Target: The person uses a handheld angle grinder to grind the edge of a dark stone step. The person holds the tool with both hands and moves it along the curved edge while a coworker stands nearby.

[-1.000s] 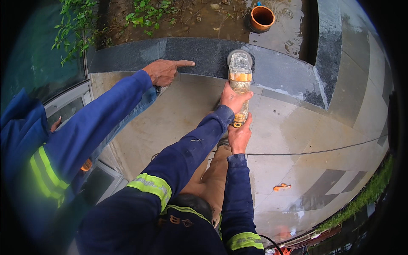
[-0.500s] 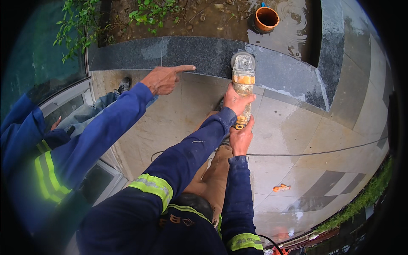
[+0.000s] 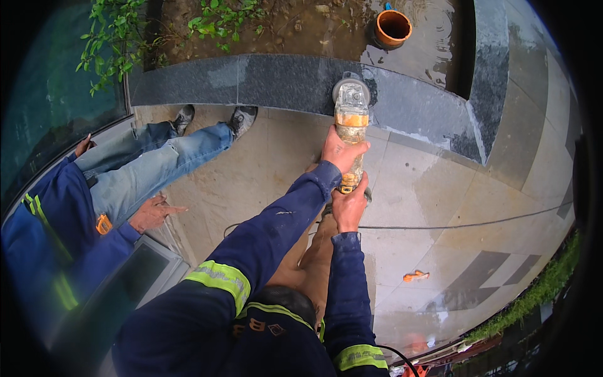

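Note:
Both my hands grip a worn yellow angle grinder point(image 3: 352, 129), its body caked with pale grime. My left hand point(image 3: 341, 151) wraps round the body behind the grey gear head. Behind it, my right hand point(image 3: 349, 206) holds the rear end. The round disc point(image 3: 342, 94) at the head lies against the top of the dark grey stone coping point(image 3: 282, 80), close to a joint where a lighter, wet-looking slab point(image 3: 408, 103) begins. Whether the disc is spinning, I cannot tell.
A co-worker in blue jeans point(image 3: 169, 154) stands at the left, a hand point(image 3: 154, 212) low with a finger out. Beyond the coping, muddy water holds an orange pipe point(image 3: 392, 29). A cable point(image 3: 452, 226) crosses the tiles; an orange scrap point(image 3: 416, 276) lies at right.
The grinder and both my hands have shifted slightly left along the coping. The co-worker's pointing hand has drawn back from the coping toward their body, showing their legs and shoes.

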`<state>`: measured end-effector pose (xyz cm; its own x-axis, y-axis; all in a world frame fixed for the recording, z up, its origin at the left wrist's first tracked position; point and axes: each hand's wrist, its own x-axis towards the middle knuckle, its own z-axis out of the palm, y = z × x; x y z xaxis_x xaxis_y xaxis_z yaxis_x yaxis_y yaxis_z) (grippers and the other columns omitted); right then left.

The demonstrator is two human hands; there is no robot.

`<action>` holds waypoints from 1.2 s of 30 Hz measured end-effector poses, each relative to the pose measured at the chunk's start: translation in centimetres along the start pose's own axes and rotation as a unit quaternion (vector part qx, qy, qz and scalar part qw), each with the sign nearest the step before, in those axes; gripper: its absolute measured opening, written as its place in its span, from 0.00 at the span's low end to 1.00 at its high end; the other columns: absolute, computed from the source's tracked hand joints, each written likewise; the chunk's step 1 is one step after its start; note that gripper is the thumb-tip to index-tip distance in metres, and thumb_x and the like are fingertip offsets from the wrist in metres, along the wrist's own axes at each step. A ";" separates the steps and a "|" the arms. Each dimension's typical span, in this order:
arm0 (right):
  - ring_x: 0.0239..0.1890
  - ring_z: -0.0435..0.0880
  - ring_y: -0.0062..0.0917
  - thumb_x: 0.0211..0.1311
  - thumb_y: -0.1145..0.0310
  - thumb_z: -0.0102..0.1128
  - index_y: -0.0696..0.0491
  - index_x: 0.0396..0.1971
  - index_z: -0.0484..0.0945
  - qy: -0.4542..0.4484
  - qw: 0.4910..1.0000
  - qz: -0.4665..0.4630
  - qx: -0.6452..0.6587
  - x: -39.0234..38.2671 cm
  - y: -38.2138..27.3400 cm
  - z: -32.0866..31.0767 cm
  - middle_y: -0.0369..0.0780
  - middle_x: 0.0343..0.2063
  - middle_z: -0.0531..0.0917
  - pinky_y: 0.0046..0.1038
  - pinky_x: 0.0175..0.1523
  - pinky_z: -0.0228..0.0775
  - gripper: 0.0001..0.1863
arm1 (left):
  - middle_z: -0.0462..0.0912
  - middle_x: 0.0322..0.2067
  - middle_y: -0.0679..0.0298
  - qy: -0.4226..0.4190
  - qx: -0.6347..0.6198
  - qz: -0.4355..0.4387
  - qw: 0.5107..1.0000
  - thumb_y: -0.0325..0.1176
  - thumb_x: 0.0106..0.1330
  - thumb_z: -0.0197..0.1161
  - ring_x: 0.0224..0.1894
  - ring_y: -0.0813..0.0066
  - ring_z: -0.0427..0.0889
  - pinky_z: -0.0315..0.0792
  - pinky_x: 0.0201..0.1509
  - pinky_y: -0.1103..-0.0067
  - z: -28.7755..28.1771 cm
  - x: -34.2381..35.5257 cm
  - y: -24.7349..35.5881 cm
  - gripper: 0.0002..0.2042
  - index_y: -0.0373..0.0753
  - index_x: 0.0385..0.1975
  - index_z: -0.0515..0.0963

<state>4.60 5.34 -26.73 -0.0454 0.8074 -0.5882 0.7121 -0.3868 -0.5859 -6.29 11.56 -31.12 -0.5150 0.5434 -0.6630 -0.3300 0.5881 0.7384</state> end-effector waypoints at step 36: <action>0.40 0.83 0.61 0.52 0.74 0.65 0.53 0.66 0.57 -0.026 0.999 0.021 0.022 0.0 -0.5 0.4 0.61 0.34 0.84 0.52 0.44 0.74 0.40 | 0.83 0.44 0.51 0.013 0.023 -0.005 1.000 0.38 0.47 0.80 0.44 0.63 0.85 0.78 0.51 0.69 -0.7 0.5 -0.9 0.35 0.29 0.53 0.70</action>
<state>4.00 5.36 -26.61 -0.0541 0.7663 -0.6402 0.6823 -0.4398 -0.5840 -6.78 10.89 -32.04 -0.5329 0.5210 -0.6668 -0.2990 0.6212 0.7244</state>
